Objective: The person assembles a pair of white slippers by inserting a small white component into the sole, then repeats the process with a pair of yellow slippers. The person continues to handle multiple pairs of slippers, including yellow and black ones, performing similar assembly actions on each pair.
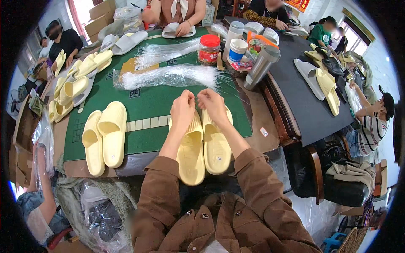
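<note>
A pair of pale yellow slippers lies in front of me, soles down, toes pointing away: the left slipper [192, 158] and the right slipper [217, 147]. Over its toe end my left hand [182, 109] is closed, fingertips pinched together. Close beside it, my right hand [213, 105] is also curled in a pinch above the other toe. Whatever is between the fingers is too small to make out. Just beyond the hands lies a bundle of thin clear plastic strands [168, 79] in a plastic sleeve. Another yellow pair [112, 135] rests to the left.
The green mat [147, 147] covers the table. Farther back are a second strand bundle [168, 51], a red-lidded jar [209, 49], a paper cup [238, 50] and a steel flask [262, 67]. Slippers are piled along the left edge. Several co-workers sit around; a dark table [295, 105] stands right.
</note>
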`<state>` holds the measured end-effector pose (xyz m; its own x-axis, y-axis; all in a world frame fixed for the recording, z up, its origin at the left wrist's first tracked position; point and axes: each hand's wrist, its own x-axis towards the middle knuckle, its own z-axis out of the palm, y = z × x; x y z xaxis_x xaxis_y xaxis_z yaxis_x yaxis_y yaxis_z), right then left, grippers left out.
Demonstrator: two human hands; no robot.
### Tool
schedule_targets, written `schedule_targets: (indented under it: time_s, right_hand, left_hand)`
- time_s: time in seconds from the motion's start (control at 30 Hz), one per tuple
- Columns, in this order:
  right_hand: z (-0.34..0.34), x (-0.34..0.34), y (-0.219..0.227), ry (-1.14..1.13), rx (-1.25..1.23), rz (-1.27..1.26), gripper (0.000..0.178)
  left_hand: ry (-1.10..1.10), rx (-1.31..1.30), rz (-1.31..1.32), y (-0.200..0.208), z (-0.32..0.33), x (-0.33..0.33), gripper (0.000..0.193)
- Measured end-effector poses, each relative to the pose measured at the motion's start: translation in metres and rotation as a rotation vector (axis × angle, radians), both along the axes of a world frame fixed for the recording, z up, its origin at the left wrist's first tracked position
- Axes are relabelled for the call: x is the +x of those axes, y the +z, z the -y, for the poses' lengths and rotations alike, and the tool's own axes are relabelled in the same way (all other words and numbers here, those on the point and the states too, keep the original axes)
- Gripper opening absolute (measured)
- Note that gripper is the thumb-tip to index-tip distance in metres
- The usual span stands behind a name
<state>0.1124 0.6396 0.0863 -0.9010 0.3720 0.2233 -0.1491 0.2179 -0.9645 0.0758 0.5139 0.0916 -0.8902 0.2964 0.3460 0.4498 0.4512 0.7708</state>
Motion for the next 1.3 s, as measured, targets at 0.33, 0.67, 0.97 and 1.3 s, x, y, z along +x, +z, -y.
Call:
schedule_targets:
  time_s: [0.33, 0.67, 0.97, 1.3]
  right_hand:
    - [0.003, 0.0, 0.0, 0.059, 0.088, -0.03, 0.014]
    - [-0.002, -0.002, -0.002, -0.04, -0.163, -0.045, 0.015]
    - [-0.002, -0.001, -0.001, -0.016, -0.015, -0.056, 0.015]
    - [-0.003, 0.001, 0.003, -0.039, -0.194, -0.062, 0.025]
  left_hand:
    - [0.038, 0.015, 0.009, 0.0, 0.003, 0.007, 0.007]
    - [-0.062, 0.014, -0.117, -0.017, 0.005, 0.005, 0.012]
    - [-0.161, 0.145, 0.088, -0.01, 0.004, 0.009, 0.012]
    - [-0.131, 0.204, 0.112, -0.014, 0.006, 0.009, 0.012]
